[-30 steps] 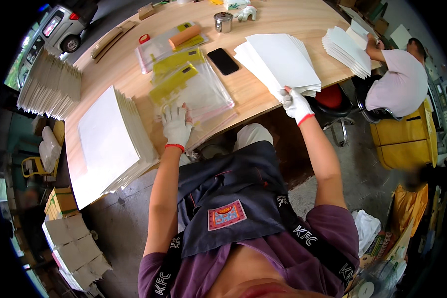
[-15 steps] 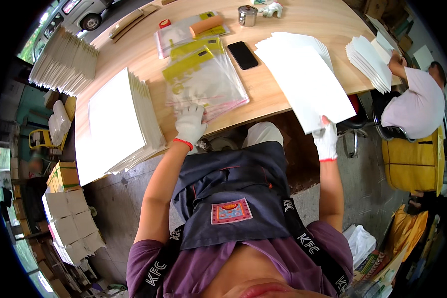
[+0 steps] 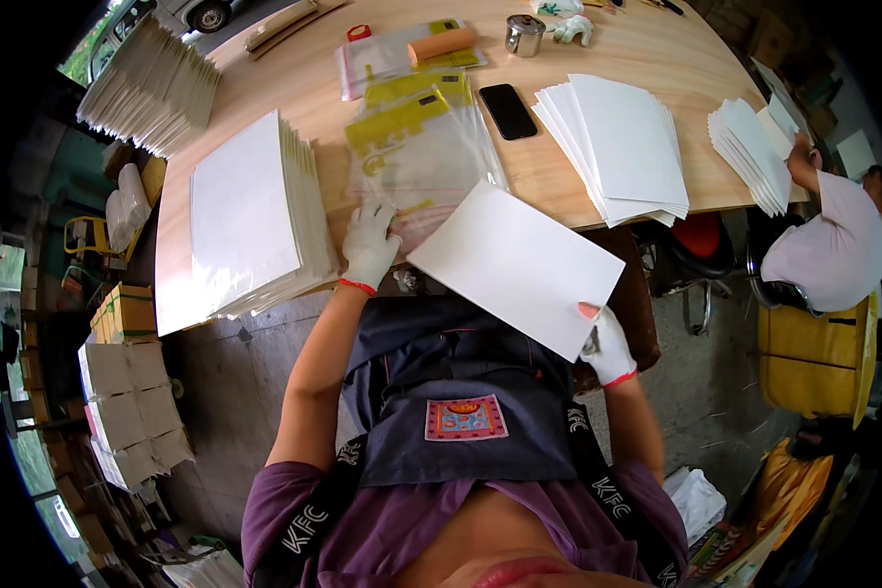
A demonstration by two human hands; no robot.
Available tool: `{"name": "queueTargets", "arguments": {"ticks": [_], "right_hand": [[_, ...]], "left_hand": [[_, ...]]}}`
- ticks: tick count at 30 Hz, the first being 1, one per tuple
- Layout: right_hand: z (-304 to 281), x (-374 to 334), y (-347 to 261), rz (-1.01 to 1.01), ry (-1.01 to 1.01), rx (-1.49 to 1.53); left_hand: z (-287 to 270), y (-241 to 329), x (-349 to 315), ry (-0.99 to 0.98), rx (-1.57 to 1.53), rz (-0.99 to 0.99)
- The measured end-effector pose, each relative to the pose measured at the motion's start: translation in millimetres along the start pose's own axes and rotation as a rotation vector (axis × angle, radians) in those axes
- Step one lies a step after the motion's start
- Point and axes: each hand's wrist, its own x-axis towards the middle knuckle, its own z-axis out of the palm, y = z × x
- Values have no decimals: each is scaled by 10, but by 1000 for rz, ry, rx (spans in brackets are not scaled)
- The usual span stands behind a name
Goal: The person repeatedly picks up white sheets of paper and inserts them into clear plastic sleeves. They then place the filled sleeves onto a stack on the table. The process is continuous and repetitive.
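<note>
My right hand (image 3: 610,345), in a white glove with a red cuff and a bare thumb, grips a blank white card sheet (image 3: 514,269) by its near right corner. The sheet is held tilted over my lap, its far left corner beside the plastic bags. My gloved left hand (image 3: 370,245) is closed on the near edge of the top clear plastic bag (image 3: 421,162), which has a yellow printed band. What lies under its fingers is partly hidden. To the right, a fanned pile of white card sheets (image 3: 622,147) lies on the table.
At left stands a stack of bagged white sheets (image 3: 250,201), with another tall stack (image 3: 152,88) behind. A black phone (image 3: 509,111), an orange roll (image 3: 441,45) and a metal cup (image 3: 524,36) lie beyond the bags. A person (image 3: 823,230) sits at right beside another fanned pile (image 3: 750,152).
My right hand has drawn the white sheet off the pile, leftward and toward me, close to the bags. The left hand has stayed at the bag's near edge. The view has shifted slightly.
</note>
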Motion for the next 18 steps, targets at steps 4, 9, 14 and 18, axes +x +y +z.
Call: {"name": "queueTargets", "arguments": {"ticks": [4, 9, 14, 18], "right_hand": [[131, -21, 185, 2, -24, 85], [188, 81, 356, 56, -11, 191], [86, 115, 409, 36, -168, 152], [121, 64, 441, -25, -264, 200]], "left_hand": [[-103, 85, 44, -76, -213, -115], [-230, 66, 151, -5, -435, 98], [-259, 116, 15, 33, -328, 58], [-164, 157, -225, 209, -368, 43]]}}
